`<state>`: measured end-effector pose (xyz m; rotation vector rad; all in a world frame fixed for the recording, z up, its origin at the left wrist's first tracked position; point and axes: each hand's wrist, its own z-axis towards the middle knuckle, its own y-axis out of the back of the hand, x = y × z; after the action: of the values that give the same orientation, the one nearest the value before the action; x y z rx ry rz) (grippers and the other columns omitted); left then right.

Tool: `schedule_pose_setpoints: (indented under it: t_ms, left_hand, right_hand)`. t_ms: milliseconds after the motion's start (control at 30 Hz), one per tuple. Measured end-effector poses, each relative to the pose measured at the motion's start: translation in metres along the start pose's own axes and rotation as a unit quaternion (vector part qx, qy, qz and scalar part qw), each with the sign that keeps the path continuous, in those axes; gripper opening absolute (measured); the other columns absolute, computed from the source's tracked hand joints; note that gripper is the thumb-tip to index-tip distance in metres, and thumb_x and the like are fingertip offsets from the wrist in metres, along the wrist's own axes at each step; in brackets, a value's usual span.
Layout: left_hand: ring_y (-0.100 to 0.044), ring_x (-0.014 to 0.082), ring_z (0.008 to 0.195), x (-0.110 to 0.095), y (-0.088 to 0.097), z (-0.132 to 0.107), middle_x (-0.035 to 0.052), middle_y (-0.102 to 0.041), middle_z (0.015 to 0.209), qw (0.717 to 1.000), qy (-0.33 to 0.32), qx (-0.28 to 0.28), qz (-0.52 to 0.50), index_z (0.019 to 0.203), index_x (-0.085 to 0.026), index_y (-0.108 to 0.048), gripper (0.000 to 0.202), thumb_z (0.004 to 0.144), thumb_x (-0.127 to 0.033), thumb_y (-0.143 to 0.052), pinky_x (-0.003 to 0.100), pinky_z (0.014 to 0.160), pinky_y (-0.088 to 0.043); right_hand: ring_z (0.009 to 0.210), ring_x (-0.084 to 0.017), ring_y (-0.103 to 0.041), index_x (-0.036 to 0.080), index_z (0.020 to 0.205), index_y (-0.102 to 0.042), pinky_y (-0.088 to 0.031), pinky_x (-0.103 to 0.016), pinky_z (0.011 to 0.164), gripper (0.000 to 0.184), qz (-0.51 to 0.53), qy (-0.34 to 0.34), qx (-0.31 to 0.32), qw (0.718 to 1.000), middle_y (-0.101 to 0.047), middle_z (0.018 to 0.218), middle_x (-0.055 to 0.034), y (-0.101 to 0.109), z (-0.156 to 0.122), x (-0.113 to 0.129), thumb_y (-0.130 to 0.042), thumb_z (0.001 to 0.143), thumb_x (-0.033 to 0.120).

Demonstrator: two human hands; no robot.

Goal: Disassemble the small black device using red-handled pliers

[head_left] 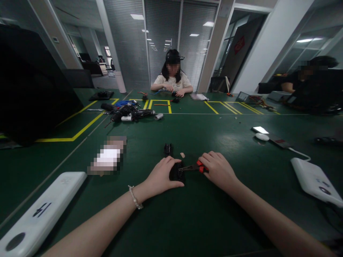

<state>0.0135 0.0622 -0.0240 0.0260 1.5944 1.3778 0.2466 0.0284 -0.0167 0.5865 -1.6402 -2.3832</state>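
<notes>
My left hand is closed around a small black part and presses it onto the green table. My right hand grips red-handled pliers, whose jaws point left into the black part. Just beyond my hands stands another small black piece, with a tiny pale bit lying next to it.
White flat devices lie at the near left and the right. A phone and a white puck sit at mid right. A pile of tools lies farther left. One person works opposite, another at the right.
</notes>
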Motion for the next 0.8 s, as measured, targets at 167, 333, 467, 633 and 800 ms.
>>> schedule_pose_setpoints:
  t_ms: [167,333,467,633,800]
  left_hand:
    - [-0.048,0.0258,0.097,-0.0009,-0.0001,0.0001,0.0054,-0.049,0.106,1.000,-0.006,-0.001,0.001,0.116,-0.024,-0.044,0.065,0.060,-0.045,-0.069,0.040,0.083,-0.040]
    - [-0.046,0.0251,0.099,-0.0021,0.0011,0.0001,0.0044,-0.048,0.108,1.000,-0.003,0.003,-0.009,0.116,-0.025,-0.044,0.065,0.060,-0.044,-0.069,0.040,0.085,-0.039]
    - [-0.046,0.0255,0.100,-0.0018,0.0018,-0.0001,0.0048,-0.048,0.110,1.000,0.001,0.007,-0.014,0.117,-0.025,-0.043,0.066,0.060,-0.044,-0.069,0.040,0.085,-0.039]
    - [-0.046,0.0258,0.100,-0.0001,0.0016,0.0002,0.0048,-0.049,0.110,1.000,0.001,0.005,-0.014,0.118,-0.025,-0.042,0.067,0.059,-0.044,-0.070,0.040,0.084,-0.039]
    - [-0.046,0.0262,0.101,-0.0007,0.0024,-0.0004,0.0048,-0.049,0.110,1.000,0.002,0.006,-0.017,0.117,-0.025,-0.043,0.066,0.060,-0.044,-0.069,0.041,0.084,-0.039]
  right_hand:
    - [0.082,-0.021,-0.046,0.018,0.091,-0.056,-0.033,-0.033,0.073,0.031,-0.012,0.003,0.003,1.000,-0.058,0.090,-0.0047,0.0023,0.0004,0.0006,-0.061,0.061,0.017]
    - [0.080,-0.019,-0.046,0.018,0.090,-0.056,-0.034,-0.032,0.070,0.030,0.019,-0.015,0.020,1.000,-0.058,0.089,-0.0042,0.0002,0.0006,0.0005,-0.060,0.061,0.017]
    - [0.080,-0.019,-0.047,0.018,0.091,-0.056,-0.035,-0.032,0.070,0.030,0.017,-0.014,0.021,1.000,-0.058,0.090,-0.0049,0.0002,0.0003,0.0003,-0.060,0.061,0.016]
    - [0.082,-0.021,-0.047,0.018,0.092,-0.056,-0.034,-0.034,0.073,0.032,-0.011,0.010,-0.002,1.000,-0.058,0.091,-0.0057,0.0048,0.0006,0.0008,-0.060,0.061,0.016]
    - [0.081,-0.020,-0.047,0.018,0.091,-0.056,-0.035,-0.033,0.071,0.029,0.006,0.000,0.011,1.000,-0.058,0.090,-0.0056,0.0042,0.0007,0.0002,-0.059,0.062,0.016]
